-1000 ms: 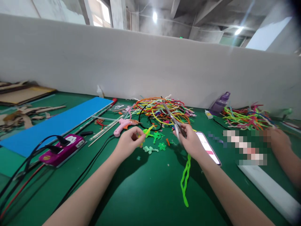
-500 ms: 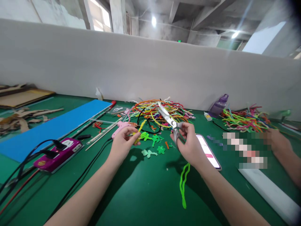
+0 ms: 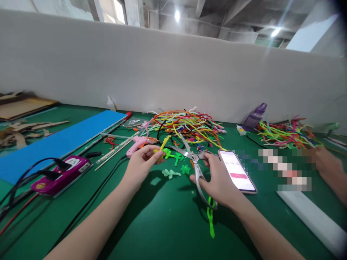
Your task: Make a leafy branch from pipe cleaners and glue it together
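Observation:
Between the fingertips of my left hand (image 3: 143,160) is a yellow pipe-cleaner piece (image 3: 165,143), its upper end sticking up. My right hand (image 3: 218,177) holds metal scissors (image 3: 193,157) by the handles; the blades are spread and point up and left, toward the yellow piece. Green flower-like shapes (image 3: 185,169) and a pale green one (image 3: 170,173) lie on the table between my hands. A bright green looped pipe cleaner (image 3: 210,220) lies below my right hand. Behind my left hand is a pink glue gun (image 3: 135,144).
Pipe cleaners (image 3: 187,122) are heaped at the back, with another pile (image 3: 282,135) at right. A lit phone (image 3: 237,171) lies beside my right hand. A purple bottle (image 3: 255,117), blue sheet (image 3: 65,144) and magenta power strip (image 3: 62,175) surround the area. Another person's hand (image 3: 328,169) is at right.
The scissors have turned in my right hand, their blades now spread and closer to the yellow piece. My left hand still holds that piece. The view has shifted slightly.

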Available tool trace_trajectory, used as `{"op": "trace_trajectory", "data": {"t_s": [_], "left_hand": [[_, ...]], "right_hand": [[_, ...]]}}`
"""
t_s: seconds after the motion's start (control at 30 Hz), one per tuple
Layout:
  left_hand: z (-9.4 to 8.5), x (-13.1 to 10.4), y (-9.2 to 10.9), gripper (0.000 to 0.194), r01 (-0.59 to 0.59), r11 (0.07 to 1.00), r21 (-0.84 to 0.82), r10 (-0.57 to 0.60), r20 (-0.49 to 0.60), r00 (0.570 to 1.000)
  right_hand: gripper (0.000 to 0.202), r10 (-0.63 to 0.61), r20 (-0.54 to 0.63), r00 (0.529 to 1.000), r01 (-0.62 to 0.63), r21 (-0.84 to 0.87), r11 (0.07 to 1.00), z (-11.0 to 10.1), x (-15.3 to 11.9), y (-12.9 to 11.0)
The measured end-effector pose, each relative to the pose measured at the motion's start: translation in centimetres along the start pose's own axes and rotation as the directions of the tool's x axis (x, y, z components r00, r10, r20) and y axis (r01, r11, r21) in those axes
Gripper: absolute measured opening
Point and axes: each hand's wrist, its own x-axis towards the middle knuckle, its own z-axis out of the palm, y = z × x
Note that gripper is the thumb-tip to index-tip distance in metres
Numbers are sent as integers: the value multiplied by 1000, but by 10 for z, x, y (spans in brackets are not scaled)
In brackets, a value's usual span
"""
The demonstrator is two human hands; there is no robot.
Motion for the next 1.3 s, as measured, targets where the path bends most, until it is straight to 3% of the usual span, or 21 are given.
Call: {"op": "trace_trajectory", "data": {"t_s": [0.47,0.67,1.3], "left_hand": [[11,-6,-7,24,-56,991,124,16,307,952],[14,-11,-4,22,-105,964,245,25,312,950],[15,-15,2,24,-160,937,309,56,320,946]], "right_hand": [[68,7,177,984,-17,59,998,-2,-9,-5],[65,-6,170,985,-8,84,996,-4,-9,-10],[67,63,247,967,-89,97,991,-4,-8,-12]]}}
